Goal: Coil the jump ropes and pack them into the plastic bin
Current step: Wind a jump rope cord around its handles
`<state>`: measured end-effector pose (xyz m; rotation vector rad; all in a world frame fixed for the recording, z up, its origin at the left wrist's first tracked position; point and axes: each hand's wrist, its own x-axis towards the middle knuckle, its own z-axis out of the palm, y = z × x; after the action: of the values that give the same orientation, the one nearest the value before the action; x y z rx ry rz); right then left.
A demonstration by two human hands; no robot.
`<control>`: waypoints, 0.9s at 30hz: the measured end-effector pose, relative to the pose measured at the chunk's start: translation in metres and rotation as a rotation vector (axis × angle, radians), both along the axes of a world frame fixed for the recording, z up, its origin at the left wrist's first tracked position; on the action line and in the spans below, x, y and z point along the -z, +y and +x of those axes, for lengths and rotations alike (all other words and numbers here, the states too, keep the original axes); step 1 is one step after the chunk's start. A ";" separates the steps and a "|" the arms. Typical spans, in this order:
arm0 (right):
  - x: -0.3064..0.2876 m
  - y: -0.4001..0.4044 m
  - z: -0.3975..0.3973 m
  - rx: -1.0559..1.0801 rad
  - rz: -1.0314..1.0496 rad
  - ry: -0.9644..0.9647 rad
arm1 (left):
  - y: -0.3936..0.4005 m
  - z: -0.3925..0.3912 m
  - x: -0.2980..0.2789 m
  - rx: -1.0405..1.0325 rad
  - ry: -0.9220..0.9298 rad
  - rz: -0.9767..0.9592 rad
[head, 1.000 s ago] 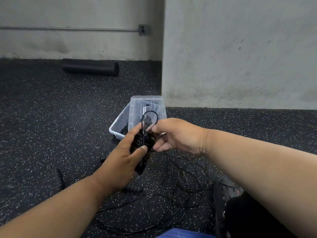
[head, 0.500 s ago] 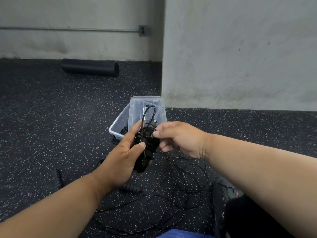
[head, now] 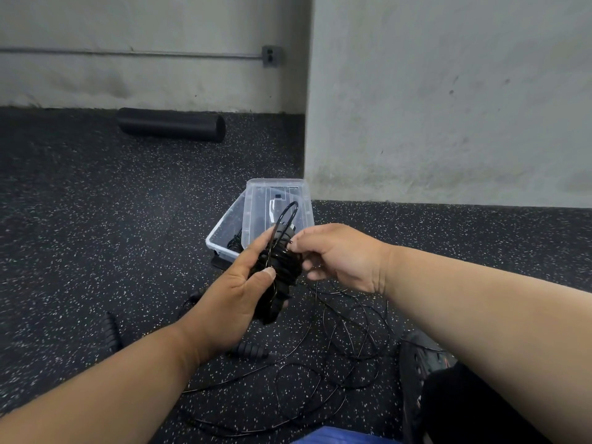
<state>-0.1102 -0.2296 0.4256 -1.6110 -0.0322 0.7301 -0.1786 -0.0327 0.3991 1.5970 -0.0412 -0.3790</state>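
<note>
Head camera, looking down at a speckled black rubber floor (head: 96,251) that meets a grey concrete wall (head: 448,107). Two bare forearms reach in from the bottom corners and meet near the middle. The left hand (head: 230,296) is turned palm inward, fingers curled round a black bundle of jump rope handles wrapped in thin cord (head: 278,277); its thumb presses across the front of the bundle and its index finger lies straight along the far side. The right hand (head: 339,257) comes in from the right, wrist bent, with thumb and index finger pinching the cord at the top of the bundle, the other fingers loosely curled beneath. A small loop of cord (head: 288,216) stands up above both hands.

Just behind the hands a clear plastic bin (head: 221,238) sits on the floor near the wall's corner, its clear lid (head: 278,200) leaning on it. Loose black cord (head: 346,341) lies tangled on the floor below the hands, with another ribbed black handle (head: 250,350) beside it. A black foam roller (head: 171,125) lies along the far wall. A black shoe (head: 419,363) shows at the lower right.
</note>
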 end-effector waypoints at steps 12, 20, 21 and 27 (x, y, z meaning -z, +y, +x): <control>0.002 -0.001 0.000 0.056 -0.078 0.051 | -0.004 -0.003 0.001 0.040 0.028 0.002; -0.007 -0.007 0.003 0.087 0.077 0.261 | -0.002 0.000 -0.004 0.055 0.004 0.036; -0.007 -0.009 0.004 0.069 0.082 0.269 | -0.002 0.000 -0.005 0.054 -0.008 0.047; -0.003 -0.018 0.012 -0.003 0.249 0.357 | 0.001 0.003 -0.007 0.054 -0.048 0.099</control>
<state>-0.0982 -0.2476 0.4283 -1.2279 0.1287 0.9681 -0.1760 -0.0313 0.4064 1.7053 -0.1038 -0.3889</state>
